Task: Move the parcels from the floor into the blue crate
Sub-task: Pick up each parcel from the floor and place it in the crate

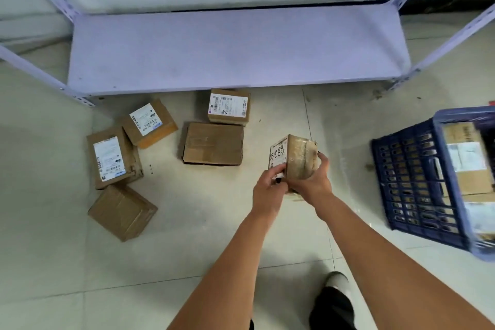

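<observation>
Between gripping left hand (269, 190) and right hand (312, 182), taped parcel (293, 157), above floor (53, 249).

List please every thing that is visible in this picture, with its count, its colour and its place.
brown cardboard parcels on the floor: five, brown, three with white labels; three at left, two in the middle near the shelf
taped brown cardboard parcel with handwritten digits: one, brown, held above the floor, centre
blue plastic lattice crate: one, dark blue, on the floor at right, parcels already inside
pale purple metal shelf rack: one, lilac, at the wall, lowest board bare
light tiled floor: pale beige
shoe: one, pale, bottom centre
left hand: grips the held parcel's labelled side
right hand: grips its taped side
</observation>
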`<state>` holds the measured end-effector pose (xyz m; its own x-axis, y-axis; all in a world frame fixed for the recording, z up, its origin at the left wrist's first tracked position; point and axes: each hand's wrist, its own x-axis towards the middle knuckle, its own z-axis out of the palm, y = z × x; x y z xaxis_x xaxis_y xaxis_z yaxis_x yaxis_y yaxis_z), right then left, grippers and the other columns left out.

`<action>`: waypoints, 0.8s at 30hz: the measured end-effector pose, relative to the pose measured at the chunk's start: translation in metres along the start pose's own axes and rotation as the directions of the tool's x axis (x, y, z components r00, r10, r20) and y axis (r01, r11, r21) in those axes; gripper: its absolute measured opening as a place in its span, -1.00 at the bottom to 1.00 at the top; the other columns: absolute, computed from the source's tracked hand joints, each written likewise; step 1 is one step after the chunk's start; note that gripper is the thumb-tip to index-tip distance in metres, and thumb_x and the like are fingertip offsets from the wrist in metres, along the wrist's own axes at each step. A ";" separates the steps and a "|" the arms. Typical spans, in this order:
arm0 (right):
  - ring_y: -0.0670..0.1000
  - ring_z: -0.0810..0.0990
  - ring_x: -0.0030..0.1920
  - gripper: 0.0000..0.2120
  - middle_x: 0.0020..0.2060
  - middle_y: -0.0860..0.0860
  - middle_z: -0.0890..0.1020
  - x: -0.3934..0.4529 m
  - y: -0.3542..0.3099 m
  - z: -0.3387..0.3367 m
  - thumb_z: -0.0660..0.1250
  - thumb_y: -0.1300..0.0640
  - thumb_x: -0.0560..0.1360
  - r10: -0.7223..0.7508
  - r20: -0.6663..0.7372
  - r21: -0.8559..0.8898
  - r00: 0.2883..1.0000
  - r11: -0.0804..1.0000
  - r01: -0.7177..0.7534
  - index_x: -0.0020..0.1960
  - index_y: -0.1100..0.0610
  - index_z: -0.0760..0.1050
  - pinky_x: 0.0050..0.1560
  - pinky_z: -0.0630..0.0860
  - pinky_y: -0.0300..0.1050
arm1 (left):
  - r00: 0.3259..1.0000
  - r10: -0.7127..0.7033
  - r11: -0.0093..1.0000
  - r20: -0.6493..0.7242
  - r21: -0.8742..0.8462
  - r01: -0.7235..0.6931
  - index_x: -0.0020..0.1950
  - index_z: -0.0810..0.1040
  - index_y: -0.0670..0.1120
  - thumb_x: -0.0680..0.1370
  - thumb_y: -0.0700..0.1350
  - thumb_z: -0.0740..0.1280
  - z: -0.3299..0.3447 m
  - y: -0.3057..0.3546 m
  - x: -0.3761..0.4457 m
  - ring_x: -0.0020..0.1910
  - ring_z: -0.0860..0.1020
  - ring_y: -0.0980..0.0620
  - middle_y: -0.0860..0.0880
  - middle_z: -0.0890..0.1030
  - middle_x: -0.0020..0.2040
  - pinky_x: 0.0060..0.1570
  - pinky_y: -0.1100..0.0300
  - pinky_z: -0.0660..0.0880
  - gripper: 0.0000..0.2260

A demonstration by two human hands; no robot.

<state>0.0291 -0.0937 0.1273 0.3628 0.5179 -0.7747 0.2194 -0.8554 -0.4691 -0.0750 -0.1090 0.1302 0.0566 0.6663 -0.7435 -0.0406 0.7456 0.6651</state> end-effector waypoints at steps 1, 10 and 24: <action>0.13 0.54 0.11 -0.04 0.20 0.14 0.50 -0.002 0.001 -0.010 0.53 0.13 0.27 0.007 0.002 0.011 1.000 1.000 -0.007 0.44 -0.12 -0.02 -0.09 0.43 -0.10 | 1.000 0.004 1.000 0.014 -0.008 -0.004 0.24 0.53 -0.12 0.33 -0.28 0.21 0.008 0.003 -0.006 0.17 0.56 -0.15 -0.15 0.56 0.23 0.16 0.08 0.53 -0.52; 0.14 0.57 0.09 -0.11 0.11 0.07 0.53 0.025 0.009 -0.151 0.44 0.35 0.34 -0.070 0.316 0.278 0.946 0.960 -0.022 0.47 -0.18 0.12 0.12 0.52 0.09 | 0.987 -0.153 0.984 -0.057 -0.099 0.147 0.51 0.13 0.07 0.50 -0.12 0.36 0.094 0.027 -0.003 0.40 0.35 -0.06 -0.04 0.32 0.47 0.34 -0.06 0.26 -0.35; 0.08 0.59 0.09 -0.14 0.08 0.00 0.63 0.083 0.081 -0.451 0.46 0.31 0.37 -0.052 0.485 0.364 0.873 0.920 -0.147 0.42 -0.24 0.09 0.22 0.46 0.16 | 0.981 -0.158 0.977 0.115 0.159 0.139 0.31 0.44 0.13 0.41 -0.26 0.42 0.380 0.057 -0.057 -0.07 0.59 0.05 0.02 0.66 -0.04 -0.15 0.14 0.49 -0.46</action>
<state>0.4856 -0.1205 0.2164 -0.1340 0.4970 -0.8573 -0.1807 -0.8629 -0.4720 0.2985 -0.1079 0.2368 0.1766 0.5348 -0.8264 0.1268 0.8202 0.5579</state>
